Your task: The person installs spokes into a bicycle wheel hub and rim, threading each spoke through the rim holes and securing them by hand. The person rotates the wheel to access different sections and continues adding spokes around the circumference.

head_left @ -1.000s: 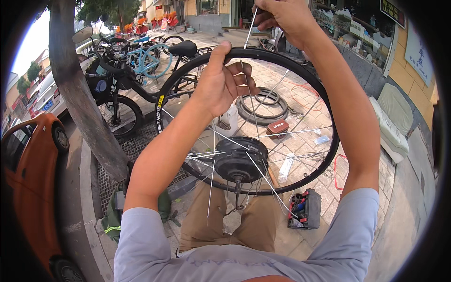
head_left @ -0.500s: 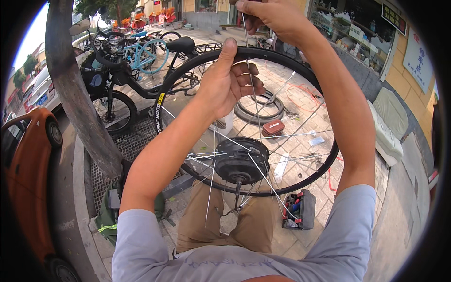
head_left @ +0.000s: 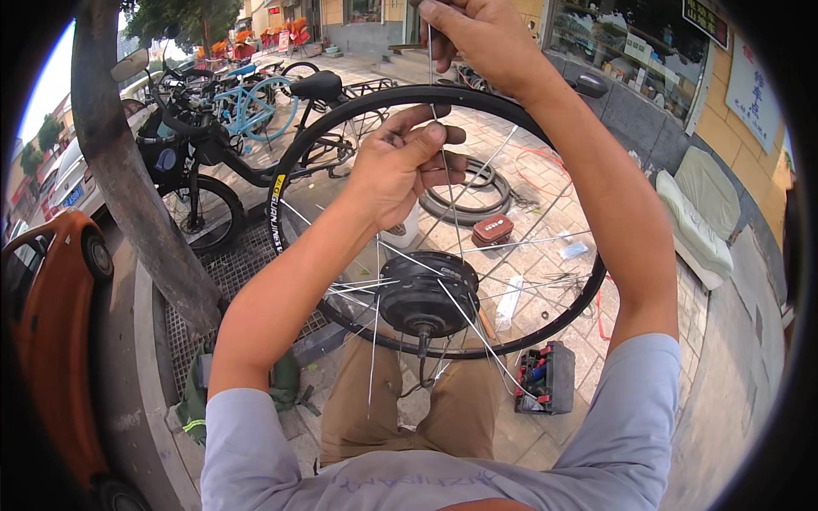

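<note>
A black bicycle wheel rim (head_left: 503,102) stands tilted before me, with a black hub motor (head_left: 426,294) low inside it. Several silver spokes run between hub and rim, while others stick out loose. Just inside the rim's upper edge, my left hand (head_left: 405,166) pinches a spoke (head_left: 452,204) between thumb and fingers. My right hand (head_left: 481,38), above the rim, is closed on a thin metal rod (head_left: 431,64) that points down to the rim. The rod's upper end is hidden by the hand and the picture's edge.
Beyond the wheel lie black tyres (head_left: 469,200), a reddish-brown case (head_left: 492,230) and a white strip (head_left: 509,302) on the paving. An open toolbox (head_left: 545,379) sits near my knee. A tree trunk (head_left: 128,170), parked bikes (head_left: 256,106) and an orange car (head_left: 55,307) are leftward; a cushion (head_left: 694,230) is rightward.
My left thumb has come down from pointing up and now presses toward the fingers at the spoke. The right hand and rod have shifted slightly up and left in the picture.
</note>
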A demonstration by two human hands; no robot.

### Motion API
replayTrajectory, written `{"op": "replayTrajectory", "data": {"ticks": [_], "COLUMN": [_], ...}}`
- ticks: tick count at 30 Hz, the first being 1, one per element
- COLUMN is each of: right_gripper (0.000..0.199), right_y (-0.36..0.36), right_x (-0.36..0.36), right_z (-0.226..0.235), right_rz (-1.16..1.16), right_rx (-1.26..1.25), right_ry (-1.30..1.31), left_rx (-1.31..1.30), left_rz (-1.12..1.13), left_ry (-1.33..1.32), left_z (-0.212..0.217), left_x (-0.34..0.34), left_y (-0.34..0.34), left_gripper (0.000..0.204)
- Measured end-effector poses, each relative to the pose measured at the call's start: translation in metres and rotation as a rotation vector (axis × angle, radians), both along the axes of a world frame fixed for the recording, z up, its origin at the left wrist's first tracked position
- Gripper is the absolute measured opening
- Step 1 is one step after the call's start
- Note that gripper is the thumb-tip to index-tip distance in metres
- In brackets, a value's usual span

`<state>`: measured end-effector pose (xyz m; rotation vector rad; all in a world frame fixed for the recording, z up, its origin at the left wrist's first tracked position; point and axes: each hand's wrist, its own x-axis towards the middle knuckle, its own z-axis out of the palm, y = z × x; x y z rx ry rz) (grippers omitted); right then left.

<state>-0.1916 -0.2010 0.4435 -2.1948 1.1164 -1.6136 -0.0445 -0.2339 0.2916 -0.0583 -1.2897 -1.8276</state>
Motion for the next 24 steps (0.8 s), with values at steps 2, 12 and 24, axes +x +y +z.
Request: {"op": "replayTrajectory", "data": {"ticks": [2, 12, 24], "right_gripper": [0.016, 0.018, 0.024], "right_y": [-0.001, -0.002, -0.017], "right_x": [-0.001, 0.006, 0.007], "right_z": [0.000, 0.002, -0.001], "right_rz": [0.040, 0.071, 0.076], "right_rx": [-0.015, 0.040, 0.091], "right_ry": [-0.008, 0.021, 0.089], "left_rx": [-0.002, -0.027, -0.050], "left_rz": [0.004, 0.062, 0.130], "left_ry": [0.013, 0.023, 0.000], "left_z": [-0.001, -0.004, -0.002], "left_x": [-0.002, -0.005, -0.003], "left_y": [-0.001, 0.001, 0.006], "left_gripper": [0.049, 0.041, 0.035]}}
